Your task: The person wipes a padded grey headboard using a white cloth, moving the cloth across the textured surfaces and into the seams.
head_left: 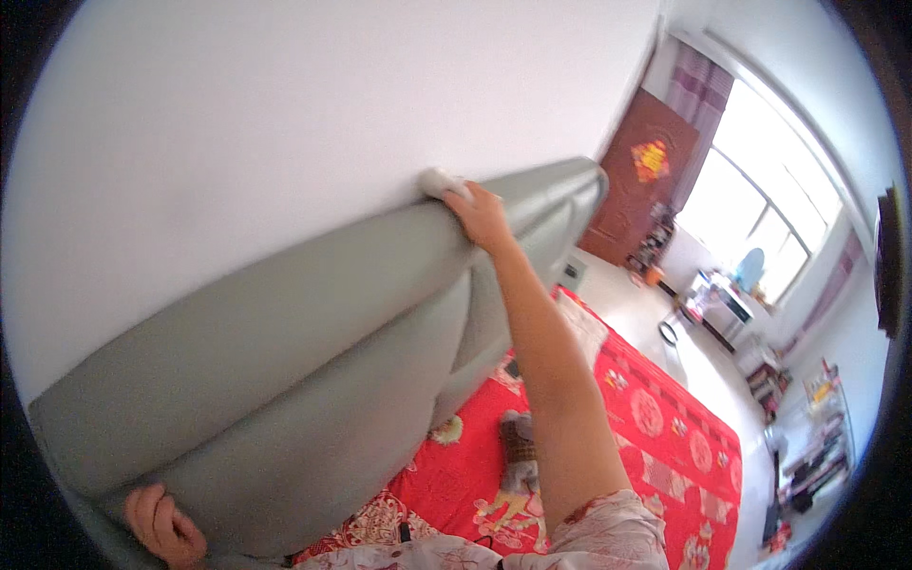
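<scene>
A long padded grey-green headboard (285,285) runs along the white wall, from the lower left up to the top middle. My right arm reaches far across it. At its top edge, against the wall, my right hand (484,218) is closed on a bunched white cloth (443,182). Down at the lower left, my left hand (163,525) is in front of the headboard's lower panel, its fingers curled in. Nothing shows in them. Whether that hand touches the headboard, I cannot tell.
Below lies a bed with a red patterned cover (655,427), and on it a grey-brown bundle (519,446) and a small round pale green item (447,430). Farther off stand a brown door (638,180), a bright window (760,180) and a cluttered low table (722,299).
</scene>
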Available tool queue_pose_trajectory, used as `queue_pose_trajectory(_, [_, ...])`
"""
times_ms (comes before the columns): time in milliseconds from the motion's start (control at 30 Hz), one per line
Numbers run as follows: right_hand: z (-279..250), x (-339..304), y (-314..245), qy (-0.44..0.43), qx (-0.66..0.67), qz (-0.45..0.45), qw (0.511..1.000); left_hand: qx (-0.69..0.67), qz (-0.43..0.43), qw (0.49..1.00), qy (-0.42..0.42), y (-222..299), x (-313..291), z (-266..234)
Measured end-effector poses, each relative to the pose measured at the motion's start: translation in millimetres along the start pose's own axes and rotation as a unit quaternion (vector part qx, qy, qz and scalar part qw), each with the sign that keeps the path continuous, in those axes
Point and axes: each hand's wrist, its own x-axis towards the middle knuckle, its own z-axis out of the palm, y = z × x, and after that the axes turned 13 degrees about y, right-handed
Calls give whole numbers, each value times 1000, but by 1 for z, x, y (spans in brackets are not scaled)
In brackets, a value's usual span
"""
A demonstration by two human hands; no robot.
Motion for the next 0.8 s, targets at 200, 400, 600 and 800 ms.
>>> queue_pose_trajectory(200, [-10,-12,21,33,-9,1,999,27,62,996,58,26,35,24])
queue_pose_trajectory(400, [6,-8,11,60,0,-55,997,122,49,991,-8,13,13,10])
queue_pose_trajectory(600, [4,-8,25,37,7,-49,998,-28,108,993,31,68,88,31])
queue_pose_trajectory(800, [-1,-6,24,54,8,-88,995,-35,128,991,9,125,119,102])
